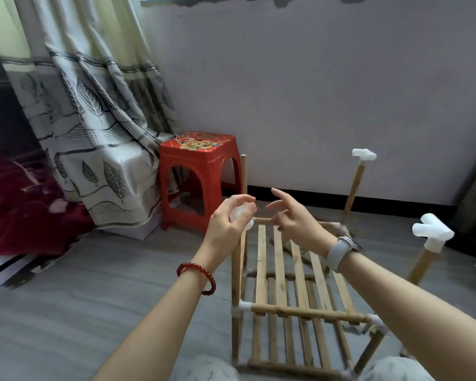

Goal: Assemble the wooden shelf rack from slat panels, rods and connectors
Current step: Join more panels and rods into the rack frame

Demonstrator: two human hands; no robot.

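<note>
Connector (242, 213) in your left hand (226, 224) is the piece at risk: your fingers curl round the white fitting just above the rack's (300, 312) far-left corner, beside the bare upright rod (243, 174) that lacks a cap. Your right hand (291, 215) hovers open, fingers spread, holding nothing. Push the fitting on crooked and the rod may lean or pop from its lower joint (the two right-hand uprights already tilt outward under their caps (364, 155)). Brace the rod with your free hand first, or the frame may rack on the floor (94, 284).
</note>
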